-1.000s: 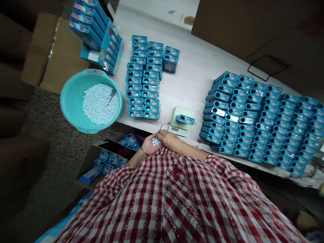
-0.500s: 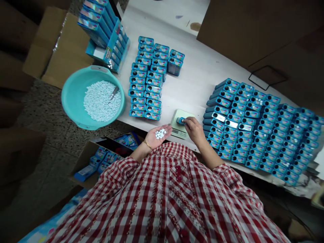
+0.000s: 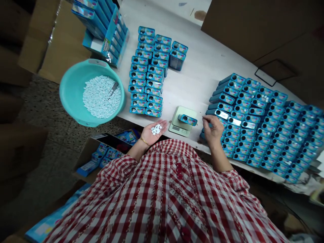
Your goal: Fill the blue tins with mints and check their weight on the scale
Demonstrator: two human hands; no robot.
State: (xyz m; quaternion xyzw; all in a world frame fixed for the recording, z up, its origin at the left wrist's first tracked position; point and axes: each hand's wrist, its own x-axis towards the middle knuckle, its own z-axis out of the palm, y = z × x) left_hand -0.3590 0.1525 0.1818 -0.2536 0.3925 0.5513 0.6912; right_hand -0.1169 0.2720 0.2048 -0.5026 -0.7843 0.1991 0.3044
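My left hand (image 3: 153,132) is palm up, fingers stretched and slightly cupped, with a small heap of white candies (image 3: 156,129) on it. On a pale kitchen scale (image 3: 179,131) stands a blue candy tin (image 3: 187,119) with a round dark hole in its top. To the right of the scale, my right hand (image 3: 214,130) hovers at the edge of a large block of similar blue tins (image 3: 243,130). Its fingers are bent and loosely apart, and I see nothing between them.
A turquoise basin (image 3: 68,92) full of white candies, with a scoop (image 3: 114,87) in it, stands at the left. Rows of blue tins (image 3: 146,79) fill the table behind the scale. Boxed tins (image 3: 106,40) sit back left; a cardboard carton (image 3: 88,152) is below.
My right hand has left the tin on the scale and moved right towards the block of tins. My left hand has shifted slightly left, still bearing the candies.
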